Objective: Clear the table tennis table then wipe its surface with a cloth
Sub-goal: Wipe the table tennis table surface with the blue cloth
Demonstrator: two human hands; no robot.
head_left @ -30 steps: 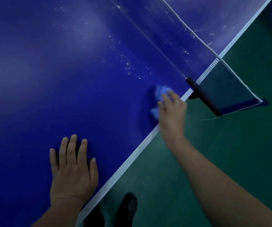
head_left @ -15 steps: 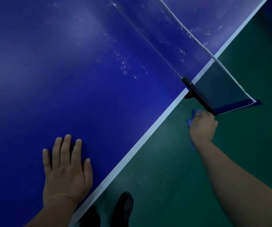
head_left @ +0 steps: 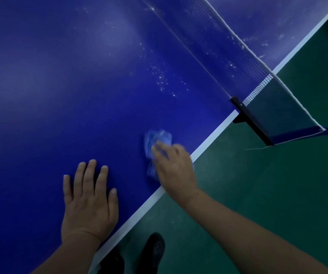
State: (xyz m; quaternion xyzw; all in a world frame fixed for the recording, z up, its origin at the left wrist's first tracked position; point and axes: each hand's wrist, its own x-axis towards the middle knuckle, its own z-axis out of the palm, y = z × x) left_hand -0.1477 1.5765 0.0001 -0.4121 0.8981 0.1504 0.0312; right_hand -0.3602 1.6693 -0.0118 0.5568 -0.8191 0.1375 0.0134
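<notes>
The blue table tennis table (head_left: pixel 60 95) fills the left and middle of the head view. My right hand (head_left: pixel 175 171) holds a crumpled light-blue cloth (head_left: pixel 157 137) down on the table just inside the white side line, its fingers curled over the cloth and blurred. My left hand (head_left: pixel 89 204) lies flat on the table with straight fingers, to the left of the cloth and apart from it. White specks (head_left: pixel 163 80) dot the surface between the cloth and the net.
The net (head_left: pixel 238 62) crosses the table at the upper right, and its black clamp post (head_left: pixel 246 117) juts over the side edge. Green floor (head_left: pixel 277 194) lies to the right. My dark shoes (head_left: pixel 153 252) stand at the table's edge below.
My right hand, which had swung off the table's edge beside the net post with the cloth, has come back onto the table, nearer my left hand. The left hand has stayed flat.
</notes>
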